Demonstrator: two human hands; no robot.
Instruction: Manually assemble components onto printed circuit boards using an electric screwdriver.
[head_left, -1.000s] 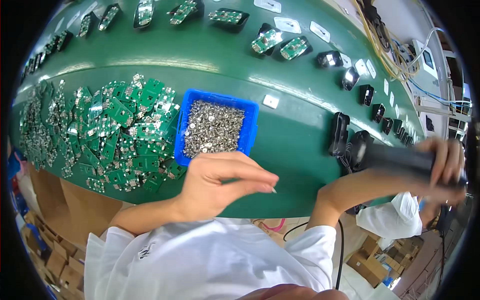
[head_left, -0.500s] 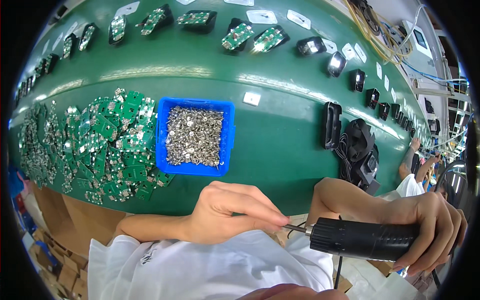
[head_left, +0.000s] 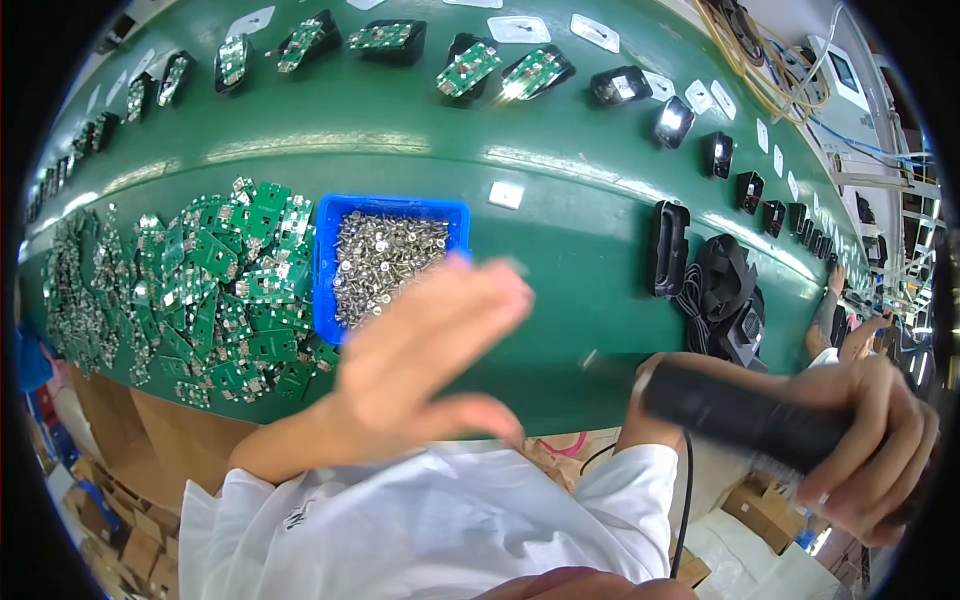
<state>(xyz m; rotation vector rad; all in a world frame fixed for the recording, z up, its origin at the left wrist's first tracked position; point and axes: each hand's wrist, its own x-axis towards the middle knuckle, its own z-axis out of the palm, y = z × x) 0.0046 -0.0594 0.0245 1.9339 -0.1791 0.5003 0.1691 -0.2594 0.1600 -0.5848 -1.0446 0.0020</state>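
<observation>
My right hand (head_left: 870, 440) is wrapped round the rear of a black electric screwdriver (head_left: 735, 412). Its bit points left and up, blurred, over the table's front edge. My left hand (head_left: 425, 350), smeared by motion, is raised with fingers stretched out and the thumb apart; I see nothing held in it. It covers the near right corner of a blue plastic tray (head_left: 324, 270) heaped with small silver screws (head_left: 385, 255). Left of the tray spreads a large pile of green circuit boards (head_left: 215, 280).
Along the far side of the green table (head_left: 580, 270) runs a row of black housings (head_left: 620, 87), several with boards, beside white plates (head_left: 519, 30). A small white square (head_left: 506, 194) lies mid-table. Black straps and cable (head_left: 720, 285) and a black case (head_left: 668, 248) lie right. Another person's arm (head_left: 828, 310) reaches in.
My left hand has left the screwdriver bit and moved up toward the screw tray, its fingers opening out. The screwdriver has tilted, its bit end rising, still in my right hand.
</observation>
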